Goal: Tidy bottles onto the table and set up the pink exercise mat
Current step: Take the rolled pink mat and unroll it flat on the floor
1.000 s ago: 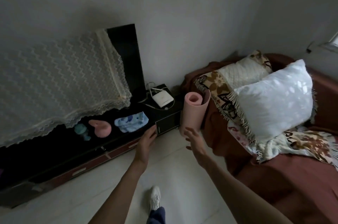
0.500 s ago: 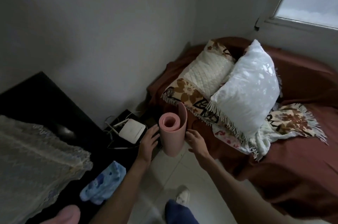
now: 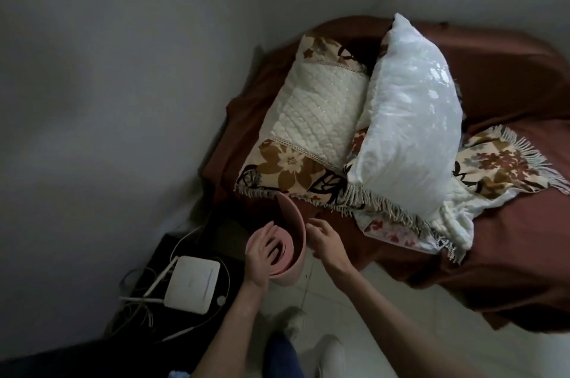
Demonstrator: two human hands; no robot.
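Currently the pink exercise mat (image 3: 285, 249) stands rolled and upright on the floor (image 3: 354, 309), between the low black table (image 3: 160, 257) and the bed (image 3: 509, 238). Left hand (image 3: 262, 254) sits on top of the roll, fingers curled into its open end, gripping it. Right hand (image 3: 327, 242) is just beside the mat's loose outer flap, fingers spread and released; contact unclear. White router (image 3: 192, 283) with cables lies on the table. Two pillows (image 3: 410, 134) on the bed.
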